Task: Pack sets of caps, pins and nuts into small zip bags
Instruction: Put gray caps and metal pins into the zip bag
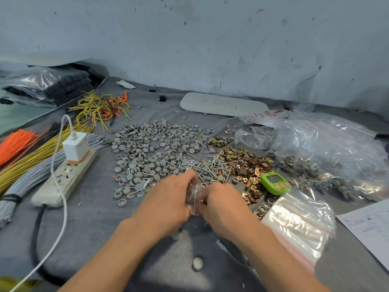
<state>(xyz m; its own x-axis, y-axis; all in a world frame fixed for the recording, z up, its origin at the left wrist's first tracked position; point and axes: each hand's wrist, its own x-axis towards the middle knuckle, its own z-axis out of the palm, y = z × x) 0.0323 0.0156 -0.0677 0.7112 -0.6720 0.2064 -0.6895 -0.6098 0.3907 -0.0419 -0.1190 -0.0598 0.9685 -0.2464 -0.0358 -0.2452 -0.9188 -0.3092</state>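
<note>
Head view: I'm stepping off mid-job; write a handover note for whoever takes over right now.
Left hand and right hand: both pinch one small zip bag between them.
Parts: grey caps heaped ahead-left, pins in the middle, nuts to the right, all loose on the cloth. Empty zip bags lie near right.
Done: large clear bag at far right holds mixed parts already.
Left: this bag's contents are blurred; check it, seal it, then keep packing the loose heaps.
</note>
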